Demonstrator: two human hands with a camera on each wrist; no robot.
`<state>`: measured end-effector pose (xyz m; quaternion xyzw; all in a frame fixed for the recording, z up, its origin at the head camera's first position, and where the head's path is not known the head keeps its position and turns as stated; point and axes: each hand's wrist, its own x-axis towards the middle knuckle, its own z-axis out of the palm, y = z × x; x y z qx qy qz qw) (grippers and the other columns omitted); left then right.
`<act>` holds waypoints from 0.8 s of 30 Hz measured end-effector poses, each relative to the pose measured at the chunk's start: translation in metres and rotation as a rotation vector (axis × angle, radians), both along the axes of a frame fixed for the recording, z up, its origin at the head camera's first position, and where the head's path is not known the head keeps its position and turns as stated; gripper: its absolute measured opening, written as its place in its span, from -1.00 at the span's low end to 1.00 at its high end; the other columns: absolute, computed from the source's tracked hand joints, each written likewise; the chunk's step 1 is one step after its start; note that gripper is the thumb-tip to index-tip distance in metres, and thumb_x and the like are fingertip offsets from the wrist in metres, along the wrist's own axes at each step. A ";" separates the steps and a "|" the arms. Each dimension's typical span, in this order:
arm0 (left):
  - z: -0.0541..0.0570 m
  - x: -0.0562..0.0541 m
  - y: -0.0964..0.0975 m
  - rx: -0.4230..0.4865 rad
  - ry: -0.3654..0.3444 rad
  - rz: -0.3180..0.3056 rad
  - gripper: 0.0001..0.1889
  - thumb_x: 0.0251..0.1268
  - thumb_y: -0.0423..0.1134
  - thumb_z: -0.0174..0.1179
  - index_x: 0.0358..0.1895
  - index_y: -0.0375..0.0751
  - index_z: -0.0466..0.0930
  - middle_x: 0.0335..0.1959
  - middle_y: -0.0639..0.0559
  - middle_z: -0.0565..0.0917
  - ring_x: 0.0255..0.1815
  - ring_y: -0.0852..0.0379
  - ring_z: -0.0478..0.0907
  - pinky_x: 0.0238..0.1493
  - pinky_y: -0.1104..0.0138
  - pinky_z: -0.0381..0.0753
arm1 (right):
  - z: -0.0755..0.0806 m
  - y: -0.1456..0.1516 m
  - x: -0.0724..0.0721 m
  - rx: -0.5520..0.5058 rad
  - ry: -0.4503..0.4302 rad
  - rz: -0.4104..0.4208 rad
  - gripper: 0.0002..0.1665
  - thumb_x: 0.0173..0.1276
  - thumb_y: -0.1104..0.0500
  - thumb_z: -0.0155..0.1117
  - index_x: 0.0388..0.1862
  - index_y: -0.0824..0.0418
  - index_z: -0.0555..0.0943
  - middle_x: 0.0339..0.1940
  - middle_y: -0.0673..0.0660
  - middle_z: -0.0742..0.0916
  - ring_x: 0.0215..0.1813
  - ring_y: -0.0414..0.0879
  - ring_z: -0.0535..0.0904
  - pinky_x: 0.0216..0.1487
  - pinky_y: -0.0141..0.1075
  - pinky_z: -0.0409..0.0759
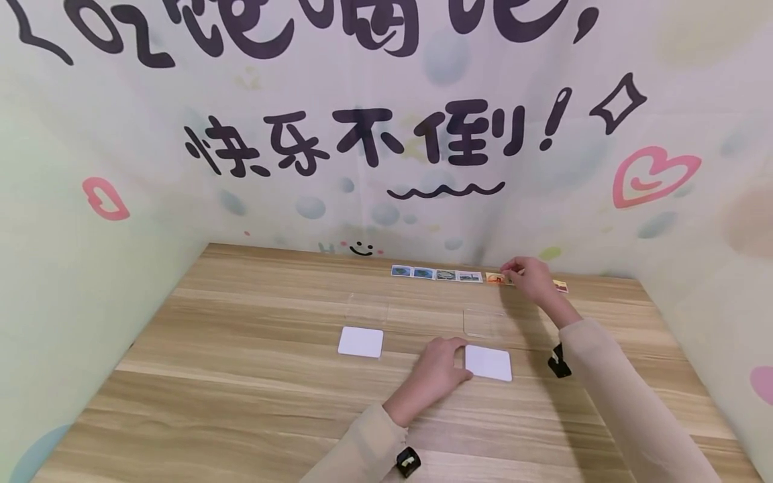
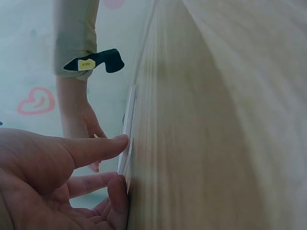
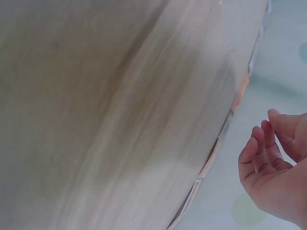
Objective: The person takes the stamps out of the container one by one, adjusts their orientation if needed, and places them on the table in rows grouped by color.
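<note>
My left hand [image 1: 436, 370] is at the left short side of a white card [image 1: 488, 363], thumb and a finger at its two corners. From the left wrist, the thumb [image 2: 117, 145] and bent fingers close on the card's edge [image 2: 126, 129], low over the wood. My right hand [image 1: 533, 278] hovers above a row of small picture stamps [image 1: 445, 275] along the table's back edge, hiding some of them. In the right wrist view its fingers [image 3: 261, 136] curve loosely, thumb tip near the index, nothing visible between them; an orange stamp [image 3: 241, 93] lies beyond.
A second white card [image 1: 360, 341] lies to the left on the wooden table [image 1: 241, 376]. Behind each card is a thin clear plastic rectangle, the left one [image 1: 366, 308] and the right one [image 1: 483, 323]. A printed cloth wall [image 1: 290, 208] rises right behind the stamps.
</note>
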<state>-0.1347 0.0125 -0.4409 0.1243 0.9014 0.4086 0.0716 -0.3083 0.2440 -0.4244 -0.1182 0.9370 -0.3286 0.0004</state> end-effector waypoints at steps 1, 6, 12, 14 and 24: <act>0.000 0.000 0.000 0.000 0.000 0.001 -0.49 0.16 -0.39 0.52 0.21 -0.40 0.68 0.03 -0.25 0.74 0.03 -0.12 0.60 0.11 0.22 0.59 | 0.001 0.000 0.002 -0.002 0.004 0.002 -0.80 0.55 0.36 0.21 -0.05 0.51 0.68 -0.16 0.42 0.76 -0.20 0.12 0.63 -0.32 -0.29 0.52; 0.001 -0.001 0.002 -0.010 0.015 0.006 -0.49 0.15 -0.38 0.53 0.20 -0.39 0.69 0.02 -0.24 0.75 0.04 -0.14 0.61 0.11 0.20 0.60 | 0.007 -0.001 0.012 0.011 0.030 0.010 -0.80 0.55 0.36 0.22 -0.05 0.52 0.68 -0.15 0.42 0.76 -0.13 0.21 0.66 -0.23 -0.23 0.54; 0.003 -0.001 0.003 -0.013 0.013 0.006 -0.48 0.14 -0.37 0.54 0.20 -0.40 0.68 0.01 -0.25 0.75 0.04 -0.14 0.62 0.11 0.19 0.60 | 0.012 -0.002 0.028 0.024 0.034 0.010 -0.79 0.57 0.34 0.23 -0.05 0.50 0.69 -0.17 0.39 0.75 -0.16 0.18 0.64 -0.22 -0.23 0.55; 0.003 0.000 0.003 -0.011 0.014 0.004 -0.48 0.14 -0.37 0.54 0.20 -0.40 0.68 0.01 -0.25 0.75 0.02 -0.14 0.61 0.09 0.20 0.61 | 0.013 -0.003 0.033 0.029 0.034 0.006 -0.79 0.57 0.32 0.24 -0.05 0.50 0.69 -0.17 0.38 0.76 -0.18 0.15 0.62 -0.23 -0.23 0.55; 0.005 0.002 -0.004 -0.008 0.035 -0.012 -0.56 0.28 -0.39 0.42 0.22 -0.44 0.66 0.09 -0.30 0.73 0.18 -0.23 0.62 0.25 0.09 0.61 | 0.016 -0.007 0.056 0.014 0.022 -0.028 -0.75 0.58 0.29 0.25 -0.02 0.49 0.72 -0.10 0.40 0.79 -0.19 0.11 0.62 -0.24 -0.23 0.53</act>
